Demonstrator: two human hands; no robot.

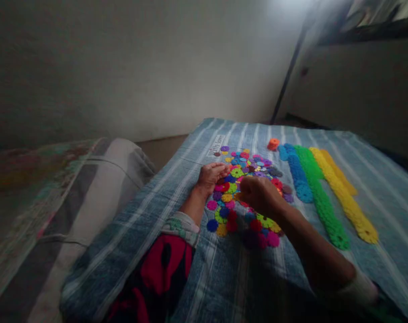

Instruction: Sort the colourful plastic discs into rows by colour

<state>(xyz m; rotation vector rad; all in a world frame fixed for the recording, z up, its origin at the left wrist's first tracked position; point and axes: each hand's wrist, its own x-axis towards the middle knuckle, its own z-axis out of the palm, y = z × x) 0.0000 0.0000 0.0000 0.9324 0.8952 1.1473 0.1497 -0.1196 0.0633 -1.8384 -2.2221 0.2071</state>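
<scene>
A loose heap of colourful round discs with scalloped, flower-like edges [227,197] lies on the striped blue cloth. At its left side is my left hand [212,175], its fingers curled and pressed together; whatever they may pinch is too small to make out. My right hand [262,194] hangs over the middle of the heap with its fingers bent down and its back towards me. Its fingertips are mostly hidden, near a yellow-orange disc [238,196], and I cannot tell whether they touch it.
Right of the heap lie long rows of overlapping discs: a blue row [296,172], a green row [316,197] and a yellow row [345,197]. A small orange stack [273,144] stands behind. Another cloth-covered surface [86,206] is at left, before a wall [140,67].
</scene>
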